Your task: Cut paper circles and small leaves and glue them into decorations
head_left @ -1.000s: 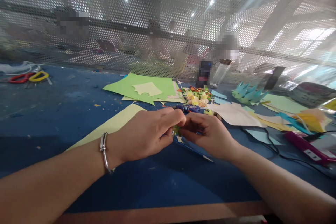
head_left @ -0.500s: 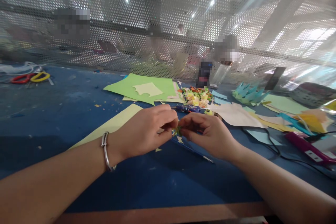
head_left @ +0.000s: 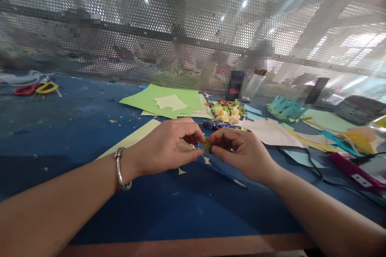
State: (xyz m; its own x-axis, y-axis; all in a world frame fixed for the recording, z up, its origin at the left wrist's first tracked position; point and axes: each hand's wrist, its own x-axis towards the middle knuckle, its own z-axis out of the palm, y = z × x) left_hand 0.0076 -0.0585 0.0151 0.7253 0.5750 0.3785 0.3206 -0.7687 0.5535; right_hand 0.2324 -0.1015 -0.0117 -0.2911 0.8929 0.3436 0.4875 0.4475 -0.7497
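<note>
A small green and yellow paper piece (head_left: 207, 145) is held just above the table between my two hands. My left hand (head_left: 169, 146), with a silver bracelet at the wrist, has thumb and forefinger closed at its left side. My right hand (head_left: 245, 154) pinches the same piece from the right. Its exact shape is partly covered by the fingertips. Beneath it lie a thin blue stick (head_left: 221, 173) with a pale tip and small cream paper scraps (head_left: 181, 171). Behind the hands sits a pile of small paper flowers (head_left: 224, 112).
Green sheets (head_left: 141, 98) and a pale yellow sheet (head_left: 129, 140) lie left of centre. Scissors (head_left: 27, 89) are at far left. A teal paper crown shape (head_left: 286, 108), loose sheets and a magenta power strip (head_left: 352, 170) with black cable occupy the right. A perforated metal screen (head_left: 193, 20) stands behind.
My left fingers have opened out a little and shifted, so the green paper piece shows more clearly between the fingertips. My right hand has moved slightly right.
</note>
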